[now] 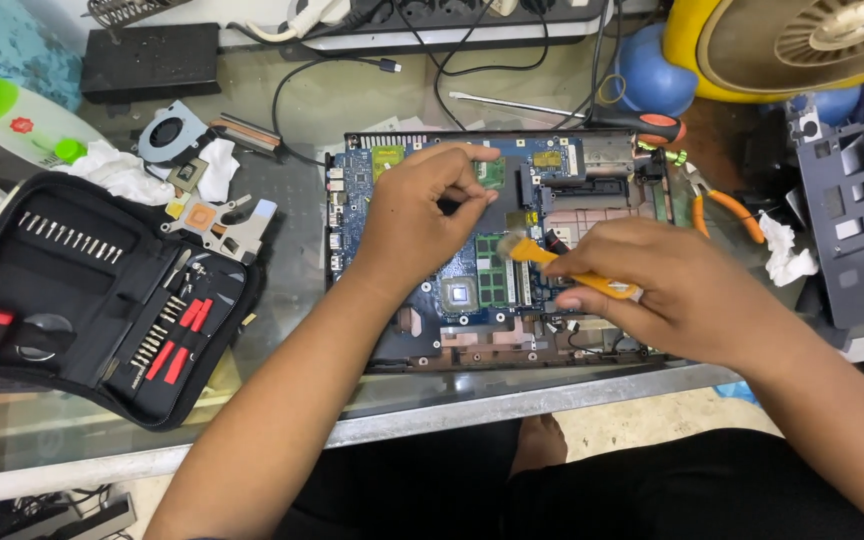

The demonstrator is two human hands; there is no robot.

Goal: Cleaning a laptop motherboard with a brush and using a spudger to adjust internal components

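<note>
Glass-topped bench [282, 420], centre frame: an opened laptop board [482, 255] is being brushed. A yellow-handled brush [567, 268] is pinched in the right hand [667, 290]; the left hand [422, 215] is curled, fingertips steadying the board. Light strokes seem called for next. A tool kit [82, 290] lies left.

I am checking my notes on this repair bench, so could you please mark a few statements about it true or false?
1. The right hand holds a yellow-handled brush. True.
2. The left hand holds a screwdriver. False: its fingers pinch together over the circuit board, with no tool visible.
3. The tool case lies zipped shut. False: it lies open, its bits showing.
4. A small fan lies on the table beyond the case. True.
</note>
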